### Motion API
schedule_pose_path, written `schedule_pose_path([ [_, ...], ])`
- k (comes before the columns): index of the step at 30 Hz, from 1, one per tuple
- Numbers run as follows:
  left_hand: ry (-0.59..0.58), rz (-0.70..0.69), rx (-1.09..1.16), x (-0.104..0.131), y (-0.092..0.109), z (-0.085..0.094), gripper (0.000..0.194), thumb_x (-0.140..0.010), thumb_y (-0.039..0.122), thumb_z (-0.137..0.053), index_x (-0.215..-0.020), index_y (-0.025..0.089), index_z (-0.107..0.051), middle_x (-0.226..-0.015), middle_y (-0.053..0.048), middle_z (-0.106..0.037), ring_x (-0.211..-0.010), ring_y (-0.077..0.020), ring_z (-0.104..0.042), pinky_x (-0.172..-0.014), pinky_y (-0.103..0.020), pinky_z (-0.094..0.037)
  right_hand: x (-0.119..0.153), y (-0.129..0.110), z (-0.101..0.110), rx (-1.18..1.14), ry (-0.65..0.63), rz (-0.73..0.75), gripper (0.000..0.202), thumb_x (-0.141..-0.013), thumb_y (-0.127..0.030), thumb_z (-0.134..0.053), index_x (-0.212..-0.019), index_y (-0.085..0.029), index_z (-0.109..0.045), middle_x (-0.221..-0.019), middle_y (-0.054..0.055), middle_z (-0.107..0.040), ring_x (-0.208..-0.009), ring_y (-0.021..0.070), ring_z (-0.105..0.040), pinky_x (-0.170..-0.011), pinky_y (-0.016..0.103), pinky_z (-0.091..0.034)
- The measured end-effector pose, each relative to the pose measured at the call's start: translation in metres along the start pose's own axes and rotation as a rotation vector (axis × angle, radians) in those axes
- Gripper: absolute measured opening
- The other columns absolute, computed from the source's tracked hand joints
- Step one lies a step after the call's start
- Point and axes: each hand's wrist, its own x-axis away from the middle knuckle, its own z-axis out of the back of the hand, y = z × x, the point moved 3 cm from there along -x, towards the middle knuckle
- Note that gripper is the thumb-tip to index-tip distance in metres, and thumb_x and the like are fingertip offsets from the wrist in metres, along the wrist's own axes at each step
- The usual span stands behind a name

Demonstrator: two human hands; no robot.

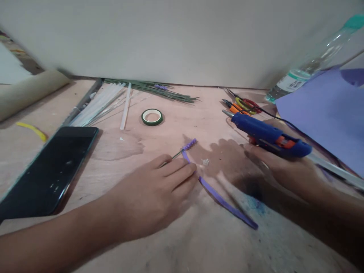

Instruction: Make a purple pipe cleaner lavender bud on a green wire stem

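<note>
My left hand (167,185) is closed on a thin green wire stem (178,154), low over the table. The stem's tip is wrapped in a small purple curled flower head (189,144). From just under it a narrow purple strip (220,198) runs beneath my fingers and trails toward the lower right. My right hand (280,163) is wrapped round the handle of a blue hot glue gun (264,132), whose metal nozzle points left, well apart from the flower. A bit of whitish residue (205,162) lies on the table between my hands.
Green tape roll (143,120), glue sticks (98,104) and green stems (142,88) lie toward the back. A phone (51,170) is at left. Scissors (248,106), a cord, a purple sheet (327,113) and a tilted water bottle (307,72) stand at right, before a pale wall.
</note>
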Motion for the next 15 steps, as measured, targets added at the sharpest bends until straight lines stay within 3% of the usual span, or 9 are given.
schedule_pose_path([
  [2,-0.036,-0.007,0.044,0.0,0.003,-0.001,0.046,-0.118,0.032,-0.041,-0.152,0.011,-0.064,-0.15,-0.016,-0.073,-0.134,-0.0357,-0.065,-0.105,-0.052,-0.043,-0.001,-0.001,-0.011,-0.087,0.133,-0.047,0.013,-0.099,-0.035,-0.077,-0.101,-0.03,-0.065,-0.092,0.002,-0.072,-0.083,0.0254,-0.069,-0.076,0.037,-0.055],
  [4,-0.062,-0.002,0.077,0.001,0.004,0.0,0.052,-0.118,0.043,-0.042,-0.158,0.016,-0.059,-0.16,-0.018,-0.066,-0.145,-0.0397,-0.059,-0.109,-0.056,-0.041,-0.003,-0.003,-0.024,-0.117,0.159,-0.041,0.016,-0.097,-0.037,-0.079,-0.103,-0.03,-0.067,-0.096,0.003,-0.073,-0.086,0.0256,-0.07,-0.081,0.039,-0.056],
  [9,-0.131,0.048,0.107,0.001,0.012,0.007,0.074,-0.111,0.07,-0.048,-0.165,0.02,-0.055,-0.172,-0.024,-0.052,-0.15,-0.0473,-0.057,-0.117,-0.069,-0.041,-0.013,-0.011,-0.036,-0.056,0.001,0.104,0.011,-0.094,-0.029,-0.076,-0.09,-0.028,-0.066,-0.085,0.001,-0.069,-0.082,0.0239,-0.065,-0.078,0.037,-0.053],
  [12,-0.16,-0.012,0.145,0.0,0.023,0.007,0.065,-0.113,0.053,-0.053,-0.168,0.017,-0.051,-0.177,-0.017,-0.046,-0.162,-0.0371,-0.048,-0.128,-0.06,-0.041,-0.016,-0.015,-0.033,-0.059,-0.128,0.189,0.009,-0.091,-0.023,-0.073,-0.091,-0.027,-0.065,-0.081,-0.001,-0.065,-0.074,0.0199,-0.059,-0.068,0.033,-0.047],
  [15,-0.092,-0.122,0.21,-0.001,0.036,0.006,0.05,-0.113,0.027,-0.052,-0.161,0.018,-0.058,-0.171,-0.003,-0.057,-0.158,-0.0227,-0.055,-0.127,-0.041,-0.048,-0.015,-0.015,-0.03,-0.084,-0.19,0.196,0.007,-0.091,-0.021,-0.072,-0.091,-0.025,-0.066,-0.082,-0.001,-0.066,-0.074,0.0186,-0.059,-0.067,0.031,-0.044],
])
